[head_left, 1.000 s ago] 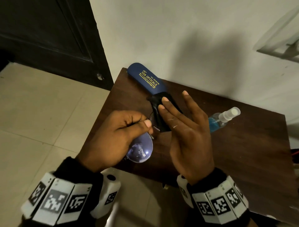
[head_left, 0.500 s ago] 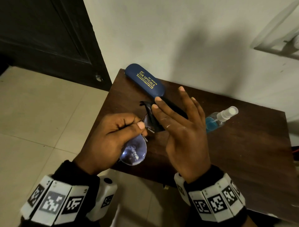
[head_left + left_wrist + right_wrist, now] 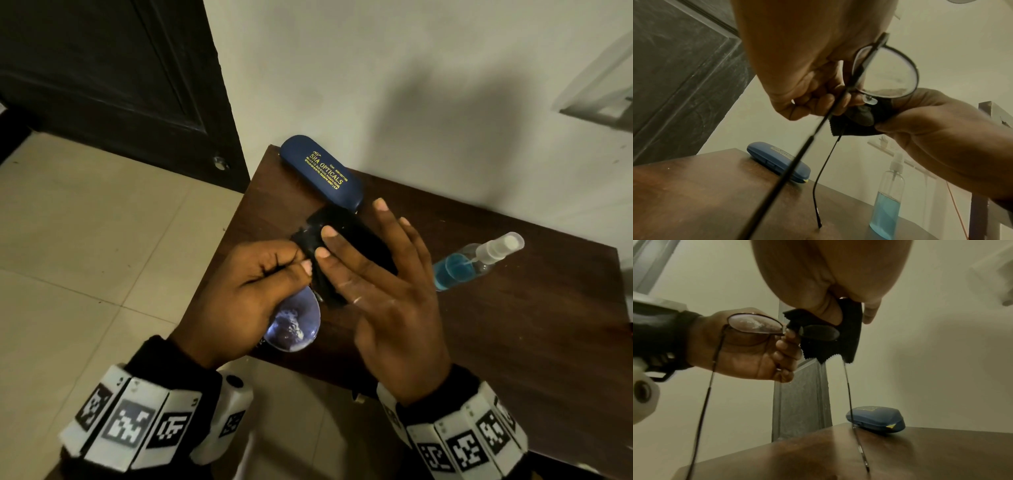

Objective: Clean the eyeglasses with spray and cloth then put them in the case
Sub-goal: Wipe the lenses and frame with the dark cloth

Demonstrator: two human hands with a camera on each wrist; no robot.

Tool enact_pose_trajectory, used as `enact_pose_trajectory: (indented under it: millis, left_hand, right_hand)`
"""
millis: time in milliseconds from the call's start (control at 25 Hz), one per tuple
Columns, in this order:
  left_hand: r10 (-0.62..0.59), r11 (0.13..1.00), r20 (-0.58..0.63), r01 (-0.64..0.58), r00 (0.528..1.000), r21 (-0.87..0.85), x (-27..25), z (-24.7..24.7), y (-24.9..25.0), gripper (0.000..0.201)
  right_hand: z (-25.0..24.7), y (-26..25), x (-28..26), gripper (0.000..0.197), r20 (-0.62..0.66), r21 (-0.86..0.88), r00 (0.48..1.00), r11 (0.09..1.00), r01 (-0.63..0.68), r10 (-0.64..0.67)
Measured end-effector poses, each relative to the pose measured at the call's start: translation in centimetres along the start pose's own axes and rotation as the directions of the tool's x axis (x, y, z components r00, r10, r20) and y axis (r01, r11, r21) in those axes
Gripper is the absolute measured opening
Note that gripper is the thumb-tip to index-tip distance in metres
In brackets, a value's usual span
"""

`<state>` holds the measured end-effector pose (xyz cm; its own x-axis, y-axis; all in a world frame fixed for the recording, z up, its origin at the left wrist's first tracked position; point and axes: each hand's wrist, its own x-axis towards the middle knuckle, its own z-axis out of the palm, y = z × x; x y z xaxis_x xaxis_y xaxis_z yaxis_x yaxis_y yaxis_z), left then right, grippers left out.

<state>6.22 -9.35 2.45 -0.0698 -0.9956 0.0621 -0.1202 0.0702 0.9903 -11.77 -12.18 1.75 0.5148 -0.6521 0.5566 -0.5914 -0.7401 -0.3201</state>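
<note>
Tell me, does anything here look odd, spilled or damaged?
Only one thing: the glasses lens nearer the left hand carries whitish smears. The case lies shut and the spray bottle stands upright, with nothing spilled.

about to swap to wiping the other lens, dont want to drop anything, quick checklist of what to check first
1. Left hand grip on eyeglasses near the bridge: ok.
2. Right hand pinching black cloth over one lens: ok.
3. Uncovered lens clean: not ok, smears visible.
4. Covered lens clean: cannot tell, cloth hides it.
5. Spray bottle within reach, liquid left: ok.
6. Blue case open for the glasses: not ok, lid shut.
</note>
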Motion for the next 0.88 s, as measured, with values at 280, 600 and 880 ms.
enact_pose_trajectory:
  millis: [280,600,880]
  left_hand:
    - [0.032,0.999,0.038,-0.032,0.999,0.001,0.1,0.6,0.4,0.027]
    - [0.032,0.999,-0.029,-0.033,0.999,-0.022,0.3,0.2,-0.1,0.038]
    - [-0.044,0.988,-0.05,0.036,0.998,-0.152,0.4,0.1,0.2,0.028]
  right_hand:
    - [-0.5,1.0,0.2,0.038,-0.017,-0.061,0.996,0.995,-0.085,0.084]
    - [-0.6,1.6,0.2,0.042,-0.023,-0.073,0.996,0.993,-0.091,0.089]
    - [0.0,1.3,-0.3,0.044,0.002,-0.04,1.0,0.999,-0.012,0.012]
